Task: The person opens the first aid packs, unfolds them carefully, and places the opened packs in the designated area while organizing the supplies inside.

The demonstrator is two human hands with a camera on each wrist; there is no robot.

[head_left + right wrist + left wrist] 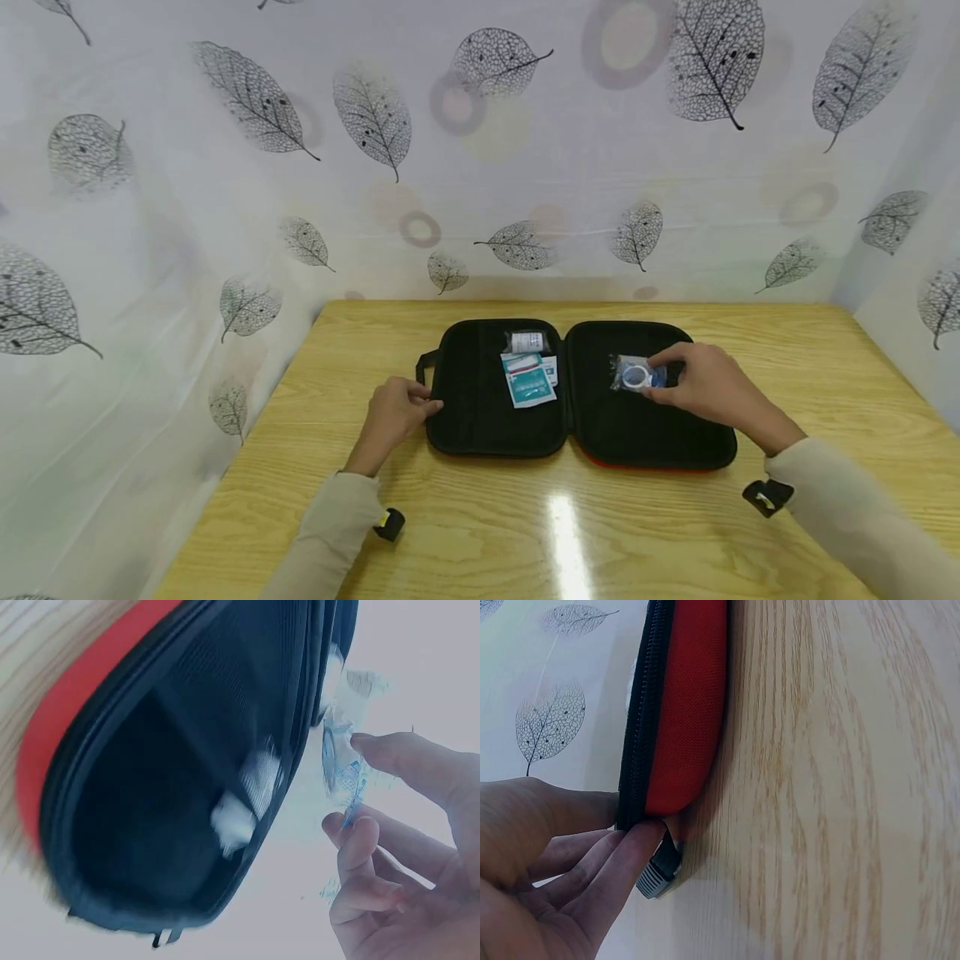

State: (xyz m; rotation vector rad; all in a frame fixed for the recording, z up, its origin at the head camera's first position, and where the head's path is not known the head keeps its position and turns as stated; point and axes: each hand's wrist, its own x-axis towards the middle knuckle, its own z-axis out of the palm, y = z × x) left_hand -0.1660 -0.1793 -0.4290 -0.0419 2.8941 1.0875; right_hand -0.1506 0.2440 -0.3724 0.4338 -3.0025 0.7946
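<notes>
"Head view: contents?"

"Case [461, 375], one, open flat on a wooden table [480, 533], black lining up. Left half: sachets [530, 387], teal and white, overlapping; wrapped white item [527, 342], one, just above them. Clear packet [637, 376], one, white ring inside, over the right half, in the right hand [708, 383]."

"Hazard?"

"Sachets look loose; a tilt of the case would probably slide them toward the hinge or out."

"Left wrist view?"

"Left hand [395, 414], thumb and fingers pinching the zippered rim [641, 727] at a corner, red shell [692, 712] beside it. Likely fault: a tug there drags or lifts that half; the carry strap [660, 874], close by the fingers, could snag."

"Right wrist view?"

"Packet pinched between thumb and fingertips, remaining fingers curled. Wrapper crinkled, apparently slick; a light pinch at one end may let it twist and drop. Squeezed hard, the film might crease or split."

"Unclear entries?"

"Pale items at the lining, blurred; identity cannot be told."
</notes>
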